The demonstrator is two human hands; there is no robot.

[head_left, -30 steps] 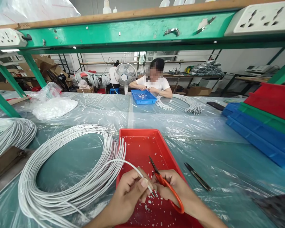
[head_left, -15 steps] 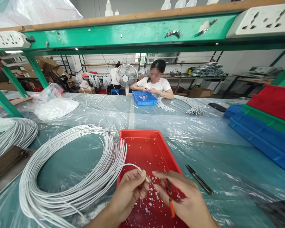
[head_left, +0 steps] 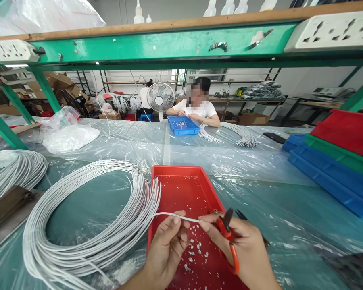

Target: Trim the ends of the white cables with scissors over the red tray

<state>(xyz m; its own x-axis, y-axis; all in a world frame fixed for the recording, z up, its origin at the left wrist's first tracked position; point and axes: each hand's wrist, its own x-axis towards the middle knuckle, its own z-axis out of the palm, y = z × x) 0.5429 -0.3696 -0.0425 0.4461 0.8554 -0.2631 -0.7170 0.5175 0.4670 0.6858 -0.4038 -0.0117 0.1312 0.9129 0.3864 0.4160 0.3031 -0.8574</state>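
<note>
Many white wires lie coiled [head_left: 78, 241] on the table [head_left: 275, 201] beside the red tray [head_left: 181, 189]. Over the tray, the left hand [head_left: 169, 245] pinches one wire [head_left: 181, 218]; the right hand [head_left: 245, 249] touches its tip, its fingers closed around orange scissors [head_left: 228, 237].

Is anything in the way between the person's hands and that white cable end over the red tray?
Nothing visible. The left hand pinches the white cable, and the right hand, holding orange scissors, has fingertips at its end above the red tray.
</note>
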